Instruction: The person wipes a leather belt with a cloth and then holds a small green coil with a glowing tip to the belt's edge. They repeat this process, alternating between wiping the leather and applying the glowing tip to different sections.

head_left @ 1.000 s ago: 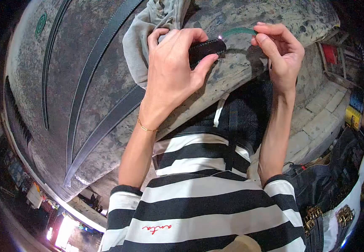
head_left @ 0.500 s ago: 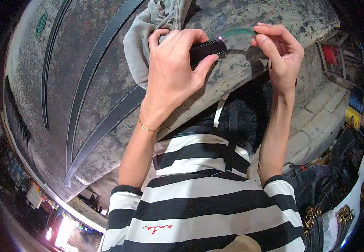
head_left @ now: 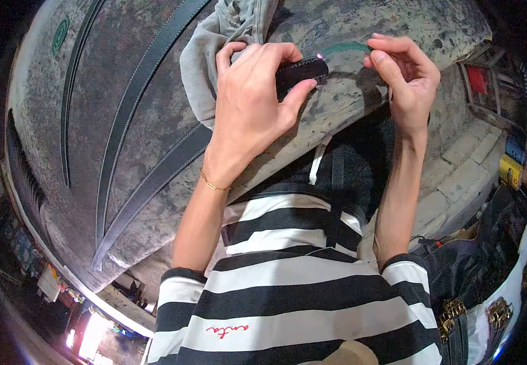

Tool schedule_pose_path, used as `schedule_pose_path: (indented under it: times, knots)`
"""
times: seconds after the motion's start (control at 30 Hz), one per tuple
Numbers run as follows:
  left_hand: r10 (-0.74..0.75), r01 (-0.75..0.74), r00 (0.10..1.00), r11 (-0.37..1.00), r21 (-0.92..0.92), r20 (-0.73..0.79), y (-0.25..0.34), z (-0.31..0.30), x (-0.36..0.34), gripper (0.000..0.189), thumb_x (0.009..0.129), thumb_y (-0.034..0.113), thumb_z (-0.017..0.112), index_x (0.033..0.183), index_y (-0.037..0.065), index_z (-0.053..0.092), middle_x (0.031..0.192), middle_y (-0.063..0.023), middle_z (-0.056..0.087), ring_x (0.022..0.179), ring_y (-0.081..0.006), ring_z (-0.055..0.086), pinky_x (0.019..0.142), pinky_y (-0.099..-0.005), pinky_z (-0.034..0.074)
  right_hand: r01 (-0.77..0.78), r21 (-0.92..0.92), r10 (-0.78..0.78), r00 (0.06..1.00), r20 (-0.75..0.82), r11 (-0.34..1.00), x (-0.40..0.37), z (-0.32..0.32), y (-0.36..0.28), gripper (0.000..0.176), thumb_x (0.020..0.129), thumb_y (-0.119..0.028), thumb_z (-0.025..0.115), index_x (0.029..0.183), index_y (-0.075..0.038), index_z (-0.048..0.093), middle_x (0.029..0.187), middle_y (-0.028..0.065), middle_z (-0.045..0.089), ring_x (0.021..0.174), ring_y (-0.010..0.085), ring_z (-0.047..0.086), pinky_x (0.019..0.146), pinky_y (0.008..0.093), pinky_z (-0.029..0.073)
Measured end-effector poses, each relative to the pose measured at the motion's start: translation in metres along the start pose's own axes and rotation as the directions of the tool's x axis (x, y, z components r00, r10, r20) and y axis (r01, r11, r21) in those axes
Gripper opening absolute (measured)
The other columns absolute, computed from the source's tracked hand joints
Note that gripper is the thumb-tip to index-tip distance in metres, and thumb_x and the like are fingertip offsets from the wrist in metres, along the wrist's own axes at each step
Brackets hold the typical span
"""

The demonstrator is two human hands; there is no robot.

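Observation:
My left hand (head_left: 248, 91) is wrapped over the rounded end of a black leather belt (head_left: 312, 68) with pale stitching along its edge, the thumb pressing from below. In my right hand (head_left: 408, 76), thumb and fingertips pinch a curved green piece of mosquito coil (head_left: 345, 46). Its far tip glows pinkish-white right at the stitched edge of the belt end. A grey cloth (head_left: 196, 73) lies bunched beneath and behind my left hand.
Dark stitched belt straps (head_left: 131, 97) stretch over the worn, stained table (head_left: 154, 234) on the left. Near its far left side is a green spiral mosquito coil (head_left: 60, 35). Brass buckles (head_left: 452, 313) hang at lower right, and a yellow container (head_left: 510, 170) stands at the right.
Almost nothing differs. Both hands keep their grips, and the glowing tip stays at the edge of the belt end.

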State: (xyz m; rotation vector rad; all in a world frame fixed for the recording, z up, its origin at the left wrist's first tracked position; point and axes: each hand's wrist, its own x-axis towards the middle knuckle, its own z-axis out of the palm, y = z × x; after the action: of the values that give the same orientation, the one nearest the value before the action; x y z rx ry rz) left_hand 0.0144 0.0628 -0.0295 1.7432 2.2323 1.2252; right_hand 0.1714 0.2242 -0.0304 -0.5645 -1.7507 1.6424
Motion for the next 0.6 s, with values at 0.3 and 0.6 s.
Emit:
schedule_pose_path:
  times: [0.3, 0.6]
  knots:
    - [-0.003, 0.003, 1.000, 1.000, 0.014, -0.006, 0.0010, -0.0002, -0.0002, 0.036, 0.070, 0.019, 0.083, 0.096, 0.004, 0.063, 0.087, -0.0080, 0.066, 0.083, -0.0267, 0.062, 0.095, -0.0405, 0.040, -0.001, -0.004, 0.001, 1.000, -0.005, 1.000, 0.0001, -0.0006, 0.0002, 0.014, 0.088, 0.000, 0.066, 0.101, 0.005, 0.068, 0.088, 0.0063, 0.068, 0.082, 0.0120, 0.064, 0.076, 0.0241, 0.050]
    - [-0.008, 0.008, 1.000, 1.000, 0.015, 0.001, 0.0005, 0.0000, 0.0001, 0.036, 0.070, 0.018, 0.083, 0.096, 0.004, 0.063, 0.087, -0.0081, 0.066, 0.083, -0.0267, 0.062, 0.095, -0.0402, 0.040, 0.009, 0.001, -0.009, 1.000, 0.002, 1.000, 0.0007, -0.0005, -0.0004, 0.014, 0.088, 0.000, 0.066, 0.101, 0.005, 0.068, 0.088, 0.0065, 0.068, 0.081, 0.0124, 0.065, 0.076, 0.0244, 0.051]
